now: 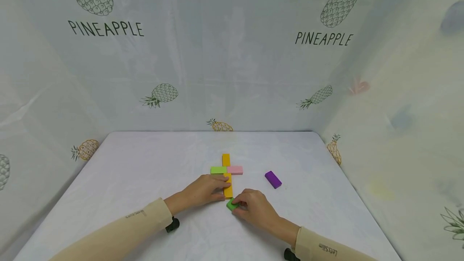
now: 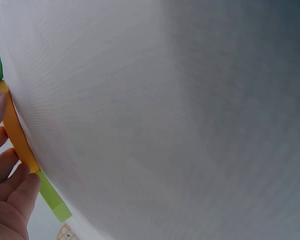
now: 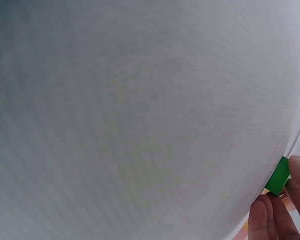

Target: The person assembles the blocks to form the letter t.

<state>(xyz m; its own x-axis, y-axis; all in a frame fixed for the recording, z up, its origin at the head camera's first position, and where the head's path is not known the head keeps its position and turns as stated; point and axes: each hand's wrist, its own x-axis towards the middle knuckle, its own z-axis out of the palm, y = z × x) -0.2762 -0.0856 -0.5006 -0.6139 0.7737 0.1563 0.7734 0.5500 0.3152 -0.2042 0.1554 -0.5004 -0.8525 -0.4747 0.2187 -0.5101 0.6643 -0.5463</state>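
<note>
My left hand (image 1: 206, 189) holds the near yellow block (image 1: 228, 191), its fingers over the top and its thumb by the near end. In the left wrist view the fingertips lie along that yellow block (image 2: 19, 135). A dark green block (image 1: 230, 205) is pinched between the thumb and fingers of my right hand (image 1: 255, 208), at the yellow block's near end. The right wrist view shows the green block (image 3: 278, 176) at the fingertips. Beyond my hands, a light green block (image 1: 218, 170) and a pink block (image 1: 235, 170) form a crossbar, with another yellow block (image 1: 226, 159) behind them.
A purple block (image 1: 273, 179) lies alone and slanted to the right of the others. The white cloth-covered table (image 1: 152, 156) meets a hanging pineapple-print sheet (image 1: 232, 51) at the back and sides.
</note>
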